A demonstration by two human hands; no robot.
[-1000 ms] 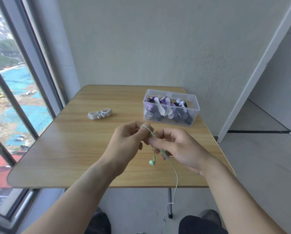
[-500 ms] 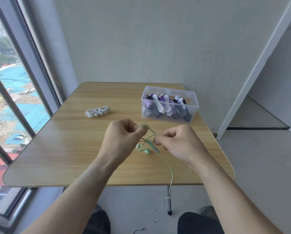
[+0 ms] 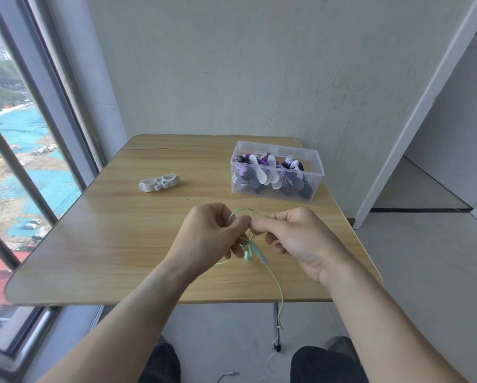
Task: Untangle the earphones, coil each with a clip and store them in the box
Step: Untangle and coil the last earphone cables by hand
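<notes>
A tall window [image 3: 16, 161] fills the left edge, looking down on a city far below. Beside it stands a wooden table [image 3: 107, 244] against a pale wall. On the table's far left part lies a white cable clip [image 3: 159, 183], untouched and well apart from the hands.

Near the table's front edge, the person's left hand [image 3: 209, 236] has its fingers curled, pinching a loop of a mint-green earphone cable [image 3: 278, 286]. The two earbuds [image 3: 249, 254] dangle just below that hand. Touching it fingertip to fingertip, the right hand [image 3: 295, 236] pinches the same cable where the loop closes. The rest of the cord hangs off the table edge toward the floor between the person's knees.

Behind the right hand, on the table's far right part, sits a clear plastic box [image 3: 312, 186], already holding many coiled earphones with clips.

The step in hand appears to be coiling this earphone. Next, more hanging cord likely needs gathering into the loop, then the clip fetched from the left.
</notes>
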